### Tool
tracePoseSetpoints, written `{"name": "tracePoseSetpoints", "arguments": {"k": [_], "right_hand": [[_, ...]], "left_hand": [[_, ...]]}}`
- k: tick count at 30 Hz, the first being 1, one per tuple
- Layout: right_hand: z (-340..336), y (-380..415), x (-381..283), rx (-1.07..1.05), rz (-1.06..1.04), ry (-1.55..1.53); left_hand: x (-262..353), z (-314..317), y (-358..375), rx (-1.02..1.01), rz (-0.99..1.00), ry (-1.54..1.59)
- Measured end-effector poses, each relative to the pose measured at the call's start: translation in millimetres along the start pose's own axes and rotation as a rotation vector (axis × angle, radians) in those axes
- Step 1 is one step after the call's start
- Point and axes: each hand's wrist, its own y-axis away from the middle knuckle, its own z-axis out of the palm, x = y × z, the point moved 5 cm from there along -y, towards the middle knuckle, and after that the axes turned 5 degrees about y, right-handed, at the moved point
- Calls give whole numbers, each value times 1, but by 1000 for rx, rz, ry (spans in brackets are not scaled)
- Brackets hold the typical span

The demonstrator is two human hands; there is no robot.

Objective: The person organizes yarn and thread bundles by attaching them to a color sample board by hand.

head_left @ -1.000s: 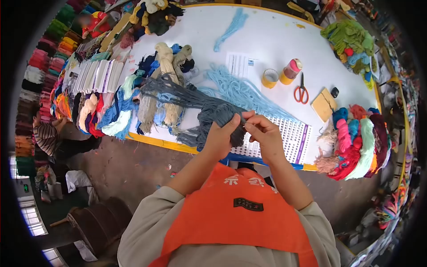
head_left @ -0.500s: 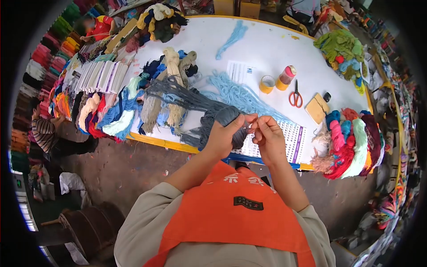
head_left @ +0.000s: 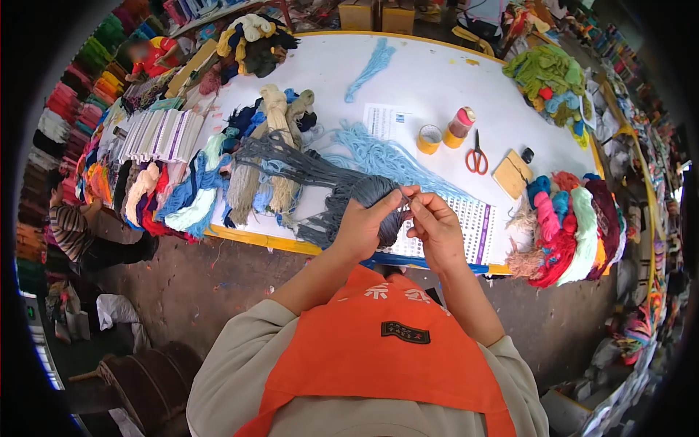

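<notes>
My left hand (head_left: 364, 227) is closed round a dark grey bundle of yarn (head_left: 373, 191) at the table's near edge. Close beside it, my right hand (head_left: 435, 227) pinches with thumb and forefinger at the bundle's right side; a thin strand seems to be between the fingertips, too small to make out clearly. Loose grey strands (head_left: 291, 162) trail left from the bundle across other skeins. Under my hands lies a white card with rows of dark dots and a purple stripe (head_left: 473, 231). Light blue yarn (head_left: 382, 156) spreads just beyond the bundle.
Red-handled scissors (head_left: 477, 160), a tape roll (head_left: 429, 138) and a yarn cone (head_left: 461, 125) stand right of centre. Colourful skeins (head_left: 575, 226) hang over the right edge. White cards (head_left: 164, 132) are stacked left. One person in striped clothing (head_left: 70, 227) is at the far left.
The view has shifted slightly, so table items sit a little further left. My right hand has moved slightly left, nearer the grey bundle; my left hand keeps its hold.
</notes>
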Motion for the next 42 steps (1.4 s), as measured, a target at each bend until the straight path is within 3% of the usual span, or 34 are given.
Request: {"name": "tracePoseSetpoints", "arguments": {"k": [7,13,19,28,42], "right_hand": [[0,-5,4,-40,-13,-88],[12,-4,-3,39,4,160],[10,-10,2,-13,31,-105],[12,-10,2,-8,-16,158],[7,-11,3,-4,27,-181]], "left_hand": [[-3,-6,-2,13,-25,14],[1,-4,-2,42,20,45],[7,-10,-2,-5,9,160],[5,-8,-1,45,-19,145],[7,0,-3,-6,-24,60]]}}
